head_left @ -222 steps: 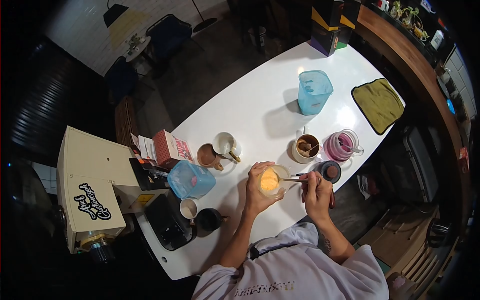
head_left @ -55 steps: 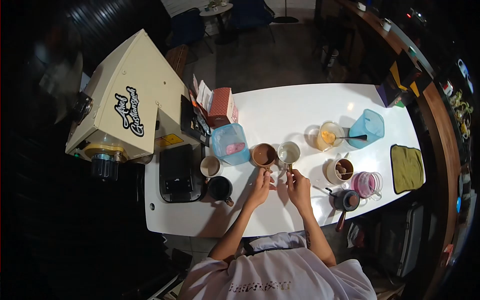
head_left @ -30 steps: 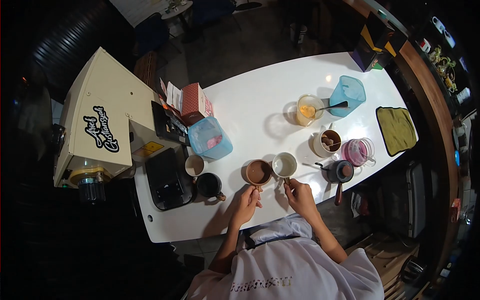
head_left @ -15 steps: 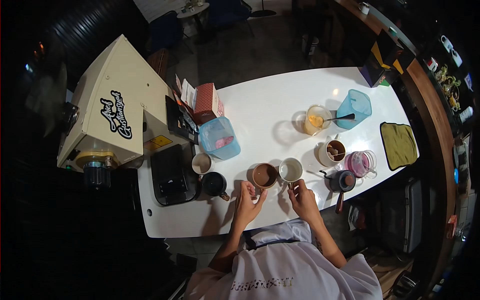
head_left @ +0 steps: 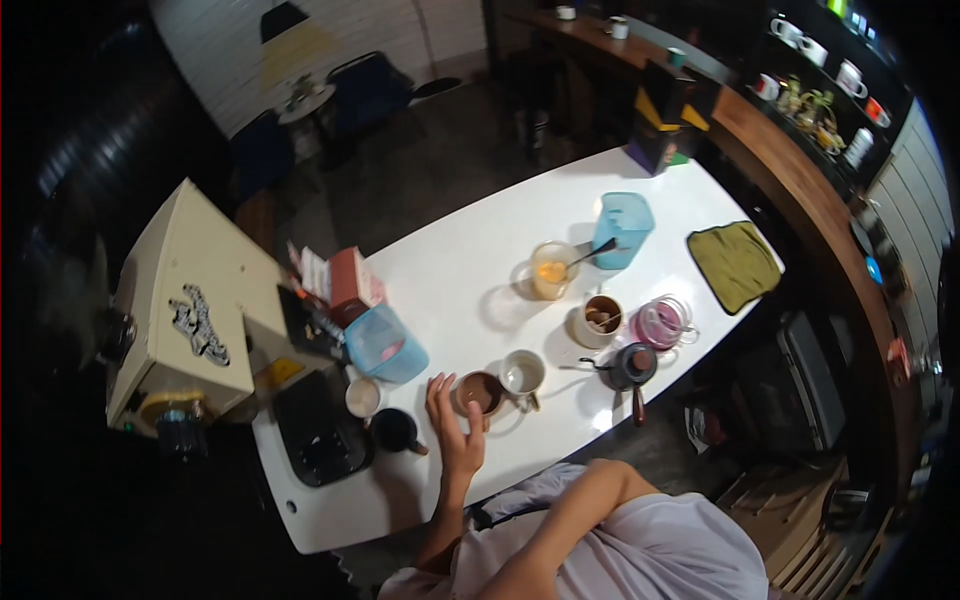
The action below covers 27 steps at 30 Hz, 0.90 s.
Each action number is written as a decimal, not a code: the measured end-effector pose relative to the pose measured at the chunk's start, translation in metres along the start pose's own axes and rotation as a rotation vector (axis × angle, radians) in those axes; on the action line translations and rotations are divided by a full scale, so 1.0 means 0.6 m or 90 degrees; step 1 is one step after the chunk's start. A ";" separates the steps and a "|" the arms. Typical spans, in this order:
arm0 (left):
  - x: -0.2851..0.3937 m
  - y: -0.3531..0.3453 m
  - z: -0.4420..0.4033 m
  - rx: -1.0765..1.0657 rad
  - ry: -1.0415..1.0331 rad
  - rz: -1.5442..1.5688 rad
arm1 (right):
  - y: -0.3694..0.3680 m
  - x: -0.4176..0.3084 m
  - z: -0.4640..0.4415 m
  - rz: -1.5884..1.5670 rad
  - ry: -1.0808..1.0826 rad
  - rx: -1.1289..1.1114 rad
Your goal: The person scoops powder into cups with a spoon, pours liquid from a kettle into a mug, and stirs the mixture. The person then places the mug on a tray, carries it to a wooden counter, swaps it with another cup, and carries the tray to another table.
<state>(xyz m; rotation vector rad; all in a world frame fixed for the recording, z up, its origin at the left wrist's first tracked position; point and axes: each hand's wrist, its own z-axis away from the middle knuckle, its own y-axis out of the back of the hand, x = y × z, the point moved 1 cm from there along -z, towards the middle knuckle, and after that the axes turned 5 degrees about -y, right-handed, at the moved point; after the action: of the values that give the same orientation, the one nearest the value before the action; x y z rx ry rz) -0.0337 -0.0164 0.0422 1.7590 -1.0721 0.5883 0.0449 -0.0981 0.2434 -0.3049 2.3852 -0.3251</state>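
A brown mug (head_left: 487,386) stands on the white table with what looks like dark liquid or a dark bottom inside. My left hand (head_left: 457,432) is at its near left side, fingers stretched and apart, thumb overlapping the near rim; whether it touches the mug I cannot tell. Close against the brown mug on the right is a pale mug (head_left: 522,372), its handle toward me. My right forearm (head_left: 585,512) crosses in front of my shirt, and the hand itself is beyond the bottom edge. Left of my left hand stand a black mug (head_left: 394,430) and a small pale cup (head_left: 363,397).
A cream machine (head_left: 205,300) stands at left beside a blue container (head_left: 385,345). Farther right are a glass with yellow contents (head_left: 552,272), another blue container (head_left: 623,230), a cup with brown contents (head_left: 598,320), a black kettle (head_left: 633,367), a pink-filled glass pitcher (head_left: 660,322) and a green cloth (head_left: 735,265).
My right hand has let go of the pale mug and swung down and left out of view. My left hand's fingers have spread out beside the brown mug. The camera view has turned.
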 end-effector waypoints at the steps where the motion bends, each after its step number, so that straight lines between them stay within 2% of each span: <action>1: -0.003 -0.002 -0.004 0.006 -0.004 0.006 | 0.000 0.004 -0.001 -0.010 -0.004 -0.004; 13: -0.025 -0.003 -0.033 0.056 0.002 0.100 | 0.058 0.005 0.186 0.294 -0.139 0.577; 20: -0.039 -0.005 -0.027 0.060 0.026 0.123 | 0.038 -0.022 0.291 0.407 -0.119 0.879; 27: -0.038 -0.005 -0.029 0.053 0.067 0.155 | 0.005 -0.045 0.354 0.462 -0.077 1.068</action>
<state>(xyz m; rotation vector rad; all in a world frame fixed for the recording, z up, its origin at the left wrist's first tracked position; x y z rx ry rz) -0.0414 0.0088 0.0305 1.6598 -1.2112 0.8761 0.2074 -0.1184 0.1054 1.1845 1.2437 -1.6023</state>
